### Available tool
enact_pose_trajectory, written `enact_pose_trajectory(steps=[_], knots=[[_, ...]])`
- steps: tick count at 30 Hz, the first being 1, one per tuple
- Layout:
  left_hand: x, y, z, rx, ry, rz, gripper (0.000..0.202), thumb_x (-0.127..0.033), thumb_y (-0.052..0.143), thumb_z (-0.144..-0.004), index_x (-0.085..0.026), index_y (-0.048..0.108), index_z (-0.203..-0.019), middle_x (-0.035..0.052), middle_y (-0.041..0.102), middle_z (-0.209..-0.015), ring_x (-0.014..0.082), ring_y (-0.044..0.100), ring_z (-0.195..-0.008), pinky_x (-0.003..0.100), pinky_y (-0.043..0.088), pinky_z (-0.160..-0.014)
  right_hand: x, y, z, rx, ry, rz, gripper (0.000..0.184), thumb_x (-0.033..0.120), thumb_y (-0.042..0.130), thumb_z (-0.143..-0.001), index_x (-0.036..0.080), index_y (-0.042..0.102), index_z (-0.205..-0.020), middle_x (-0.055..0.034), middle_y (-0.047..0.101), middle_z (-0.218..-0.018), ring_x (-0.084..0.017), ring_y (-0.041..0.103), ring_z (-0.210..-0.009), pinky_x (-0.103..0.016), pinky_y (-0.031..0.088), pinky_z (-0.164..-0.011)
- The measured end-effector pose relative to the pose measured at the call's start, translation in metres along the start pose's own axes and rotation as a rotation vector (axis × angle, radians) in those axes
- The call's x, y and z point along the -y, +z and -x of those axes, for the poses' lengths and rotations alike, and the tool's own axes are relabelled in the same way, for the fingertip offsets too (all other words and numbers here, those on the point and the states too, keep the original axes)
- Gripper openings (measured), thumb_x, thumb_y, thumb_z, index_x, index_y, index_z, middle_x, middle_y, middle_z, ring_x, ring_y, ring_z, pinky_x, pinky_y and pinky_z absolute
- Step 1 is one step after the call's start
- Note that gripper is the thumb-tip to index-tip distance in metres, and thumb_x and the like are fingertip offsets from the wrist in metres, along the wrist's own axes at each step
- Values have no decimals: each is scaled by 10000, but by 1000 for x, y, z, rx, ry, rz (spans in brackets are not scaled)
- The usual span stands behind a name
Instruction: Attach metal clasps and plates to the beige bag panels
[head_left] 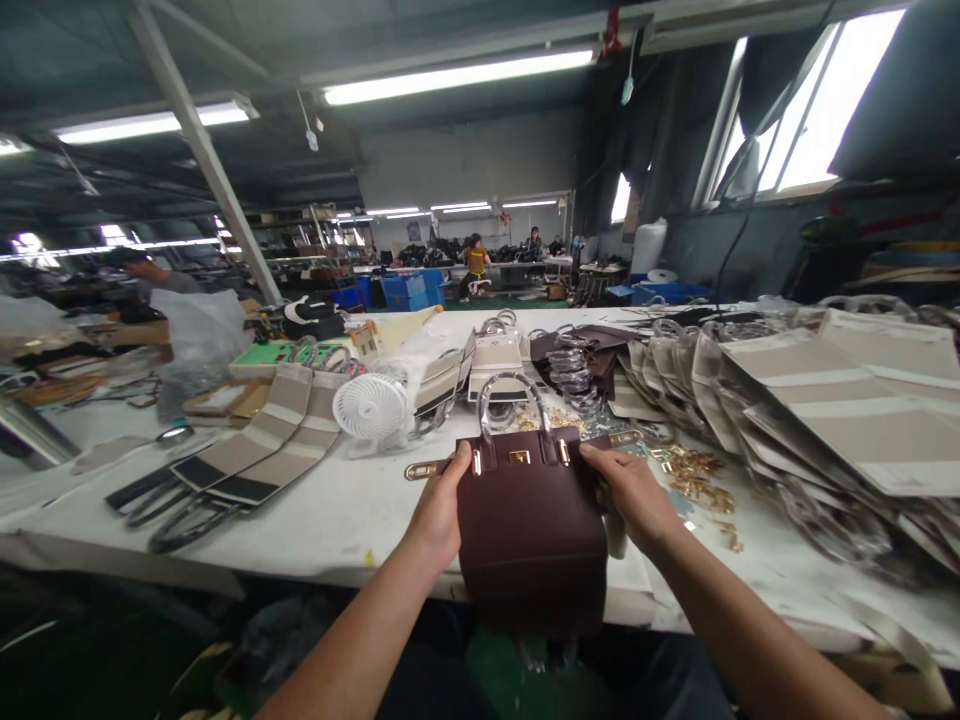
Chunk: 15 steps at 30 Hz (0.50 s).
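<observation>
A dark brown handbag (532,530) hangs partly over the table's front edge, its front toward me. Its handle (513,384) is wrapped in clear plastic and stands up. Gold fittings and a gold clasp (519,457) show along the top, and a strap end with a gold piece sticks out at each side. My left hand (442,510) grips the bag's upper left edge, thumb on the front. At the upper right edge my right hand (630,490) holds it the same way. The fingers behind the bag are hidden.
A white fan (371,408) stands left of the bag. Beige striped bag panels (262,440) lie farther left, with larger stacks (847,400) at right. Loose gold hardware (694,475) is scattered right of the bag. Dark brown panels (600,345) sit behind. Other people work in the background.
</observation>
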<state>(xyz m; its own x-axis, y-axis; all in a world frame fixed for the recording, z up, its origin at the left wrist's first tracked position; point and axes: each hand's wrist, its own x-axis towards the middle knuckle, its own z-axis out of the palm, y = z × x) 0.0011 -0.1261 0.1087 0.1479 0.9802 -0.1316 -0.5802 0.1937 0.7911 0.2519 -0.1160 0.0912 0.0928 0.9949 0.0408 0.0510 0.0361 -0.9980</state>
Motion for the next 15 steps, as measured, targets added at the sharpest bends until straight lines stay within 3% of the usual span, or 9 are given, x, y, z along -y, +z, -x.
enact_pose_trajectory(steps=[4, 9, 15], knots=[[42, -32, 2, -57, -224, 28, 547, -496, 804, -874, -108, 714, -1248, 196, 788, -1113, 379, 773, -1017, 516, 617, -933, -54, -3, 14, 46, 213, 52, 494, 617, 666, -885, 219, 536, -623, 24, 510, -477, -127, 459, -418, -263, 365, -434], [96, -63, 1, -226, -262, -10, 403, -407, 842, -858, -101, 749, -1104, 155, 808, -993, 307, 795, -882, 429, 643, -870, -95, -9, 34, 119, 474, 120, 461, 567, 641, -891, 214, 533, -615, 20, 514, -465, -119, 446, -390, -257, 353, -414], [106, -68, -8, -306, -351, 17, 330, -392, 791, -909, -97, 753, -1051, 150, 808, -941, 282, 794, -806, 419, 651, -842, -100, -12, 27, 125, 487, 94, 395, 504, 647, -885, 219, 539, -633, 32, 503, -454, -120, 427, -371, -261, 354, -399]])
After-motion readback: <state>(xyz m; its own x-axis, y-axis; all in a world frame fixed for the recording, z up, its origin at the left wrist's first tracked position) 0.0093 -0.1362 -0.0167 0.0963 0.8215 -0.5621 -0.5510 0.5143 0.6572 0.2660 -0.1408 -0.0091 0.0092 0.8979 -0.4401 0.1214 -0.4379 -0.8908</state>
